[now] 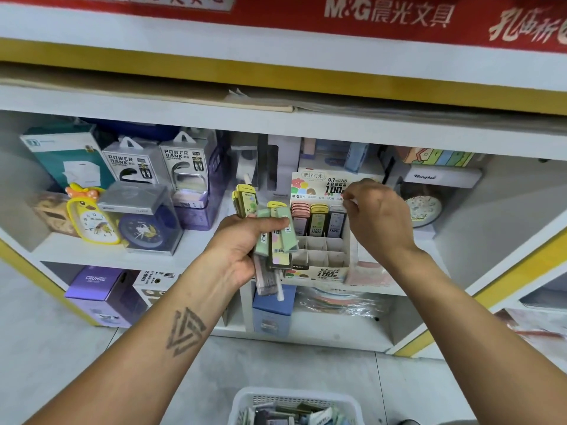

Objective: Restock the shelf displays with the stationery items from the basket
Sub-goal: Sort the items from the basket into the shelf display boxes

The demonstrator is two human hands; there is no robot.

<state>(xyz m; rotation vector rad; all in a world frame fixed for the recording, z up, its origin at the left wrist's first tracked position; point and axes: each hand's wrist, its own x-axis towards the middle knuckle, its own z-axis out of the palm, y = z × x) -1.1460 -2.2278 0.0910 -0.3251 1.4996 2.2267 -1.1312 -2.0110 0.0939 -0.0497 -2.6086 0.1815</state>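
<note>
Shelving fills the upper two thirds of the frame, white boards with yellow trim under a red banner [399, 16]. At the centre the left hand [245, 240] grasps a fanned bundle of lead refill cases [273, 237], green, yellow and grey, their ends poking out above and below the fist. Just right of it stands the cardboard display box [319, 259] on the middle shelf [196, 253], its back row holding a pink, a yellow and a grey case [319, 219] upright, the front compartments bare. The right hand [380, 213] hangs over the box's upper right corner, fingers curled with the fingertips [349, 204] pinched together; whether something small sits between them I cannot tell. In the left of the frame, on the same shelf, sit two power bank packs [159, 167], a yellow duck clock [89, 219] and a blue clock [147, 231] in a clear case. A purple box [101, 289] rests on the shelf below. At the bottom centre, on the grey floor, the white basket [242, 403] shows its rim, with more stationery packets [294, 415] lying inside.
</note>
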